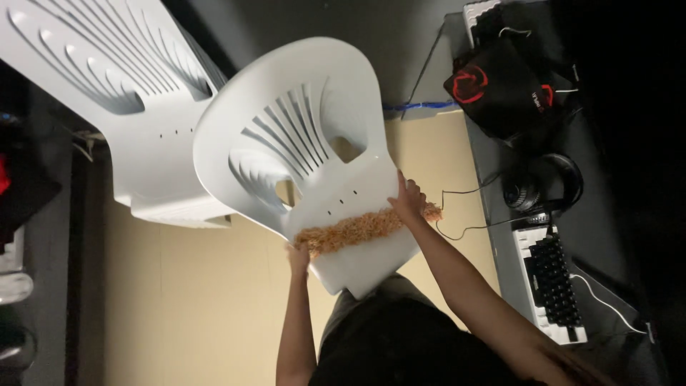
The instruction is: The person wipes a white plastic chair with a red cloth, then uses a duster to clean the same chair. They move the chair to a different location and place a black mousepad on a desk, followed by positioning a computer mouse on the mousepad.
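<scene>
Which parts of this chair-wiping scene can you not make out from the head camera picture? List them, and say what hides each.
- Legs of the nearer white plastic chair: head view, hidden beneath its own seat.
- Left hand fingers: head view, tucked behind the seat's edge and the orange fluffy cloth.
- Second white chair: head view, cut off by the top and left edges.
- Things at the far left: head view, too dark.

Your floor point(200, 300) is pale yellow, bare in front of you. Two white plastic chairs stand on it: the near one point(300, 143) straight ahead, the second point(121, 78) just beside it at upper left, touching or overlapping it in view. A blue cable point(421, 107) runs along the floor's far edge. On your right, a dark desk point(607, 179) carries a keyboard point(554, 282), headphones point(547, 182) near it, and a black bag point(507, 82) further back.
</scene>
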